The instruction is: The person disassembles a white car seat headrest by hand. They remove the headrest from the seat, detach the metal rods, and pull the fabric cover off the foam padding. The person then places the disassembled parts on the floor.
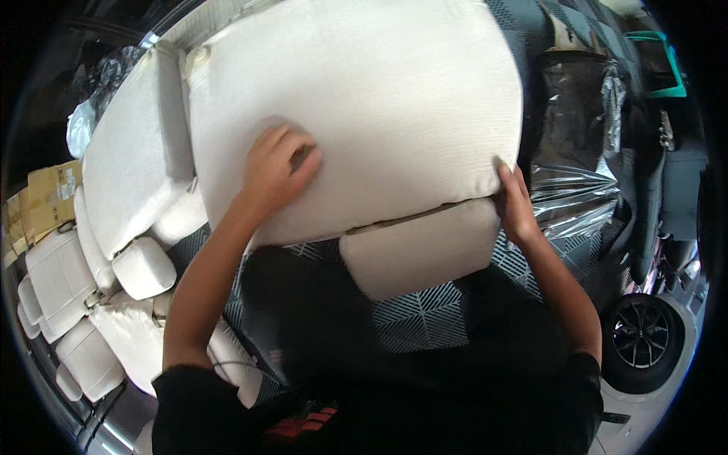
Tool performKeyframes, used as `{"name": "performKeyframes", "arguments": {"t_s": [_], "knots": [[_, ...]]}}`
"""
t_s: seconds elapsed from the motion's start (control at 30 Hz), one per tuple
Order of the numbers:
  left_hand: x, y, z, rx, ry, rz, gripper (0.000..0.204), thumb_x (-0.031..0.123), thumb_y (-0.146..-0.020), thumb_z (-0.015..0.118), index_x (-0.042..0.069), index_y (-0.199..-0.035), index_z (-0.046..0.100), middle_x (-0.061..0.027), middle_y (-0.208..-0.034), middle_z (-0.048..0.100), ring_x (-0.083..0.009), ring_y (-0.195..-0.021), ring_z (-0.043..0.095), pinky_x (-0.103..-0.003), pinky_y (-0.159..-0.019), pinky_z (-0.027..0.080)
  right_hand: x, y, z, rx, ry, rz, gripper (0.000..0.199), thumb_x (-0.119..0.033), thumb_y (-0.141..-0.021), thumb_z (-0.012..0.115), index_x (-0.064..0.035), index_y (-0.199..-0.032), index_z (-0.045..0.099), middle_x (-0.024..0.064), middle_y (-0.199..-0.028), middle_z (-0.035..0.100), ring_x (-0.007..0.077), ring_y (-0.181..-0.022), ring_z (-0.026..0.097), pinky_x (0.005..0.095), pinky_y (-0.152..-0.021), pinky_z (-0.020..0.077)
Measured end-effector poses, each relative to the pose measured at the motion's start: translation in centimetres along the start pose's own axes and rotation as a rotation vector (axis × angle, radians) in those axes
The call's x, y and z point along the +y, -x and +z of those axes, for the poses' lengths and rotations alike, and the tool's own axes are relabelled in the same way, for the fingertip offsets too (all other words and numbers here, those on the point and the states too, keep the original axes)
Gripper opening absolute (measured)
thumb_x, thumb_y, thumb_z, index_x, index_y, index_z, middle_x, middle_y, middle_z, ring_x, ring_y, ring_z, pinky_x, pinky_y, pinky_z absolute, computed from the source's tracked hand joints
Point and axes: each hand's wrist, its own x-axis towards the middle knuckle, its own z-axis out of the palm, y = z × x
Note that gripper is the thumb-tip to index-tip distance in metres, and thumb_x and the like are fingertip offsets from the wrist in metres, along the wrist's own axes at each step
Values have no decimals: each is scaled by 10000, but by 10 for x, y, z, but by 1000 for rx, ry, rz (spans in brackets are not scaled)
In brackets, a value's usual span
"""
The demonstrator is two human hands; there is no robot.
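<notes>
A large cream seat backrest (pixel 379 114) lies flat before me, its headrest (pixel 425 246) pointing toward my body between my legs. My left hand (pixel 282 167) is over the left part of its fabric, fingers curled in a loose fist, slightly blurred. Nothing shows inside that hand. At the right edge, close to where the headrest joins, my right hand (pixel 517 203) grips the backrest with its thumb on top; the fingers beneath are partly hidden.
More cream seats stand at left, including an upright seat back (pixel 140 144) and a headrest (pixel 144 268). Cardboard boxes (pixel 53 193) lie behind them. Right of the backrest is shiny black plastic sheeting (pixel 572 144). A car wheel (pixel 641 341) is at lower right, beside the patterned floor tiles (pixel 421 318).
</notes>
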Motion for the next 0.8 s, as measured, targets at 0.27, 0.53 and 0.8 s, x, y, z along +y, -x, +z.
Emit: {"name": "performKeyframes", "arguments": {"t_s": [0.27,0.53,0.8], "knots": [[-27,-6,33,159,109,-17,121,139,-873,696,42,-855,626,-57,-695,585,-169,-604,535,-325,-579,451,23,17,1,-177,270,156,1071,-618,-793,729,92,-1480,315,329,-1324,526,406,-1210,565,520,-1025,458],[-36,-2,43,240,209,35,108,136,-903,701,45,-871,653,-33,-676,604,-110,-580,522,-286,-545,452,20,20,10,-40,319,-4,1002,-656,-850,636,224,-1299,473,424,-1183,553,477,-1130,580,517,-980,466],[-51,10,34,178,-3,-45,159,213,-950,685,66,-896,665,28,-641,580,-50,-551,471,-259,-500,429,39,32,15,-157,197,-148,965,-638,-811,699,154,-1322,489,285,-1156,617,352,-1059,621,442,-936,501]]}}
